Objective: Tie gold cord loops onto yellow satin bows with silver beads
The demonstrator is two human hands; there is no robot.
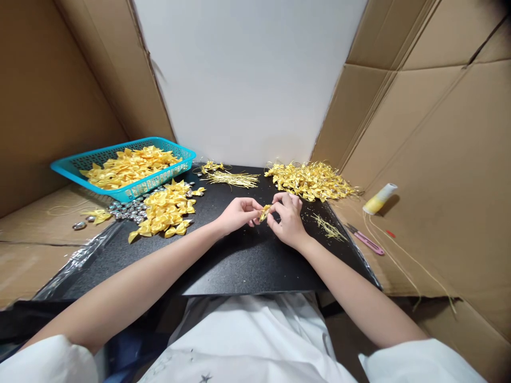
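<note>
Over the middle of the black tabletop, both hands meet at one small yellow ribbon bow (264,213). My left hand (241,215) pinches it from the left, thumb against the fingers. From the right, my right hand (288,217) closes thumb and forefinger on its other side. Fingers cover much of the bow, and I cannot make out whether a cord or bell is held with it. To the left lies a heap of yellow bows (165,210) beside silver bells (130,209). Gold cord pieces (233,179) lie beyond my hands.
A turquoise basket (64,169) of yellow bows stands back left. Bows with cords are piled (311,180) back right. Cord scraps (329,229), a pink-handled cutter (369,242) and a thread spool (379,199) lie right. Cardboard walls (439,133) rise on both sides.
</note>
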